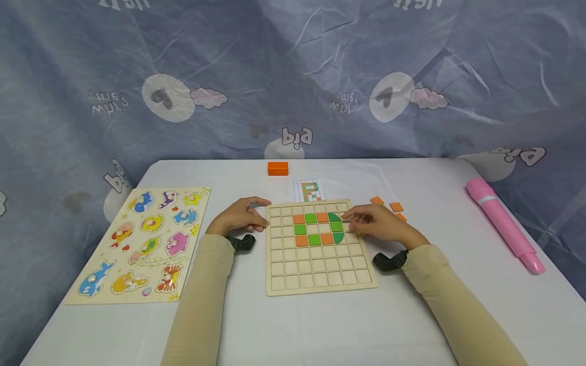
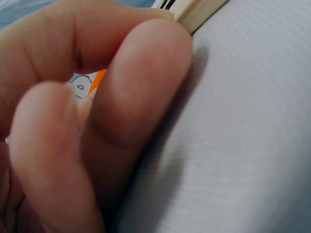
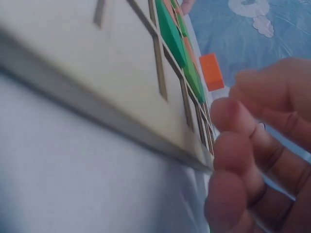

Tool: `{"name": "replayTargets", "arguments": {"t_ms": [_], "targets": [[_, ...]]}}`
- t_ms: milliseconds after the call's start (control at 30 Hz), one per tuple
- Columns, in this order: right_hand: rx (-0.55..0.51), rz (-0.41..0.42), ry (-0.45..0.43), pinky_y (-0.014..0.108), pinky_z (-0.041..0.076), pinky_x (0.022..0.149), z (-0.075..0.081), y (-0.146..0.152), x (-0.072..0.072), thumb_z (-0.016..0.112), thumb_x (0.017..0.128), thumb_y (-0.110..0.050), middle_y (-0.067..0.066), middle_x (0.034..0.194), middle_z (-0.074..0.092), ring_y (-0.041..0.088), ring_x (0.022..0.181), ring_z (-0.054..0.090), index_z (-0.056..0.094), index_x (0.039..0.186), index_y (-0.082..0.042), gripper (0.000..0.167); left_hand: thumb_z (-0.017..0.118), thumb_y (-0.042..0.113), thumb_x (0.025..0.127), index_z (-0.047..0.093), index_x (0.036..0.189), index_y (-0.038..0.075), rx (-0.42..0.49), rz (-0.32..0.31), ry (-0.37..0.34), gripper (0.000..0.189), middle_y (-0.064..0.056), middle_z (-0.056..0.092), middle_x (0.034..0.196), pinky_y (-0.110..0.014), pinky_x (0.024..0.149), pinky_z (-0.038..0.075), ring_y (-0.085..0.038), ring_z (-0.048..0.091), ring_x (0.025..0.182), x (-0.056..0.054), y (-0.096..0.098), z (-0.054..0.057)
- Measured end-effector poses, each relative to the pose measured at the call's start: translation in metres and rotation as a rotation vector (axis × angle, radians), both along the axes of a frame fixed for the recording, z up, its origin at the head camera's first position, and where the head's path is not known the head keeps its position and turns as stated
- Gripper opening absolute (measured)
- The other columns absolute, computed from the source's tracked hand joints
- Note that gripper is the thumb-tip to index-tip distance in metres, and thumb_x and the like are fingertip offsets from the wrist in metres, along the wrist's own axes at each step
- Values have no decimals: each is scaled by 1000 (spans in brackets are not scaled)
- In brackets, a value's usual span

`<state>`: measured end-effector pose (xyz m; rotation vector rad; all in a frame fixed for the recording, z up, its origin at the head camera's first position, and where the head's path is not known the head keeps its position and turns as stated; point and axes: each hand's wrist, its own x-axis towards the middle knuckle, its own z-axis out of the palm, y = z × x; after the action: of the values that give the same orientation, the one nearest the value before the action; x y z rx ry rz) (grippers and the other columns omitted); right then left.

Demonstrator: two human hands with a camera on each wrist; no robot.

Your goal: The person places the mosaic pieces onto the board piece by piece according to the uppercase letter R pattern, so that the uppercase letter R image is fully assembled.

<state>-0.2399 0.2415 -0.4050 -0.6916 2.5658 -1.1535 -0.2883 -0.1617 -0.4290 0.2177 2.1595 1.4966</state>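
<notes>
A wooden grid board [image 1: 304, 281] lies on the table, with orange and green tiles [image 1: 313, 218] forming a closed ring in its upper part. Two dark green rounded pieces [image 1: 338, 237] sit at the ring's right corners. Fingertips of my left hand [image 1: 240, 216] touch the board's left edge near its far corner, without wrapping round it. My right hand [image 1: 377, 222] hovers over the right edge beside the upper rounded piece. Its fingers [image 3: 233, 153] are loosely bent, and nothing shows between them. A small gridded card [image 1: 309, 190] with a coloured letter pattern lies behind the board.
Several loose orange tiles [image 1: 396, 207] lie beyond my right hand. An orange block [image 1: 277, 169] stands at the table's far edge. To the left is an animal puzzle board [image 1: 137, 244]; to the right, a thick pink pen-shaped object [image 1: 503, 223]. Patterned cloth [image 1: 293, 76] hangs behind the table.
</notes>
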Motion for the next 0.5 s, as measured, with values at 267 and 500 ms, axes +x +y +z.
{"name": "replayTargets", "arguments": {"t_ms": [267,500], "targets": [[-63,-69,12,25,50,64,0,25,7,74,101,-5,7,97,68,12,67,58,74,129,2,29,82,-1,91,53,158,6,2,0,-3,73,-6,72,78,-16,54,48,-8,69,61,0,1,0],[-152,-122,86,26,51,58,-6,55,14,73,101,-1,7,89,70,13,64,58,73,124,7,25,82,0,91,53,158,6,4,-1,1,73,-5,72,77,-16,54,48,-8,69,61,-1,0,-1]]}}
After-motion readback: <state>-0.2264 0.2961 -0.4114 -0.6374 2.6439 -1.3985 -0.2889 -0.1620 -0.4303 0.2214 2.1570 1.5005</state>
